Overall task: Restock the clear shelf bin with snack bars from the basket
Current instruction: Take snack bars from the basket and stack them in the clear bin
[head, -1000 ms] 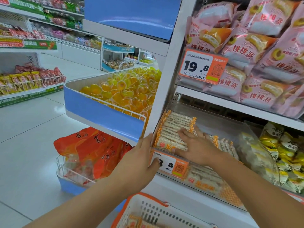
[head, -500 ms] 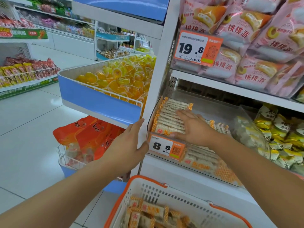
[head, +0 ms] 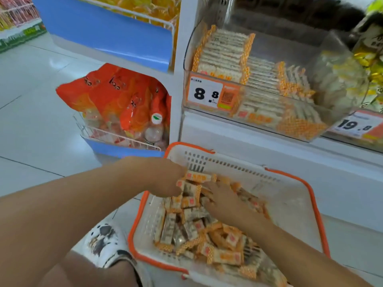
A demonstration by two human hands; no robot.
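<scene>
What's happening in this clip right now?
A person restocking a shop shelf has both hands down in the orange-rimmed basket of snack bars. The left hand and right hand are gathering bars. The clear shelf bin above already holds neat rows with space left.

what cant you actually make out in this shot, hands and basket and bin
Head view, the only view:
- Left hand: fingertips buried among the snack bars, grip unclear.
- Right hand: motion-blurred, its underside hidden, so hold unclear.
- Basket: near edge cut off by the frame bottom.
- Clear shelf bin: back is dark and glare-blurred; wrapper print unreadable.
</scene>
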